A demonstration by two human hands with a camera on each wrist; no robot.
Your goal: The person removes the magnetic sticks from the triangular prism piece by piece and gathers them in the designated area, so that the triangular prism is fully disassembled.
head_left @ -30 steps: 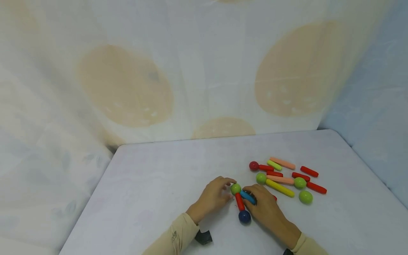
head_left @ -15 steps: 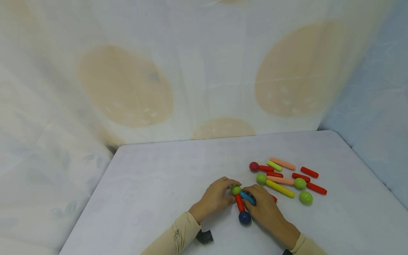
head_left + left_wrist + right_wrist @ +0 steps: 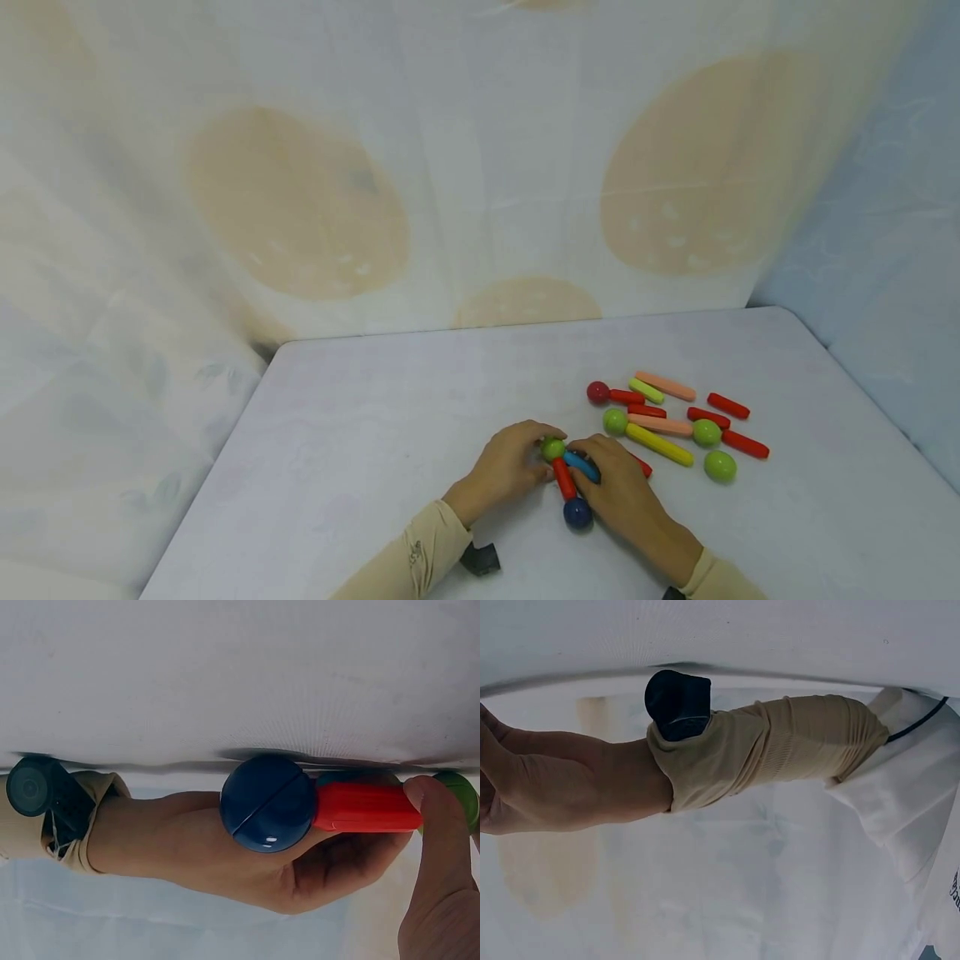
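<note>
Toward the near edge of the pale surface [image 3: 360,433], a little right of its middle, lies a small build: a green ball [image 3: 553,449] joined to a short red rod [image 3: 563,478] that ends in a dark blue ball [image 3: 577,512], with a blue rod [image 3: 582,467] branching off the green one. The left hand [image 3: 504,465] has its fingertips curled around the green ball; the right hand [image 3: 618,487] lies over the blue rod with its grip closed on it.

The pieces look like hard, glossy plastic: light, stiff and rather slippery, and the balls would roll if let go. I would guess the joints part easily, so the rods' middles seem the safer hold. The blue ball shows a seam across it in the left wrist view.

The spare rods and balls [image 3: 675,417] lie towards the right edge. I can read no writing or brand anywhere.
</note>
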